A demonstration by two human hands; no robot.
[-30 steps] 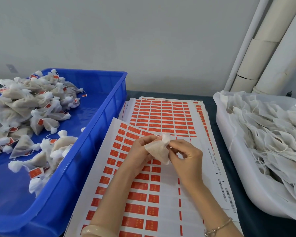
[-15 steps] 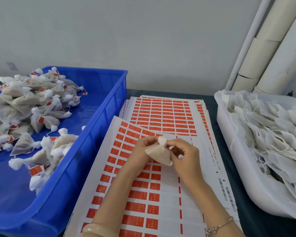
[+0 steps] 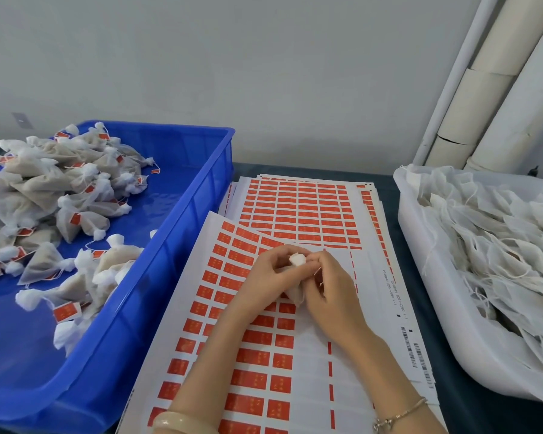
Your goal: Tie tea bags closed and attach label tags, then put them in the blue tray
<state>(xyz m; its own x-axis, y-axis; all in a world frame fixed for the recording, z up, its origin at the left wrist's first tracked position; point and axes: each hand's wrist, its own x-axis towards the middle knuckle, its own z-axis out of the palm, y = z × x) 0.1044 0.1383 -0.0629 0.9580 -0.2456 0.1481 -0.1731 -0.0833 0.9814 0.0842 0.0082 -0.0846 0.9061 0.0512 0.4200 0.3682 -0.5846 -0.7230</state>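
Your left hand (image 3: pixel 264 277) and right hand (image 3: pixel 329 289) both pinch the tea bag (image 3: pixel 297 261) between them, above the label sheet (image 3: pixel 314 355).

1 head-worn wide-angle view, forward and down, close above the label sheets (image 3: pixel 298 211)

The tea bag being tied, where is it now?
Head view, centre: the tea bag is held between the left hand and right hand above the red label sheet, blue tray to its left, white tub to its right.

Plain grey wall (image 3: pixel 232 57), white pipes (image 3: pixel 496 76), dark tabletop (image 3: pixel 386 183)
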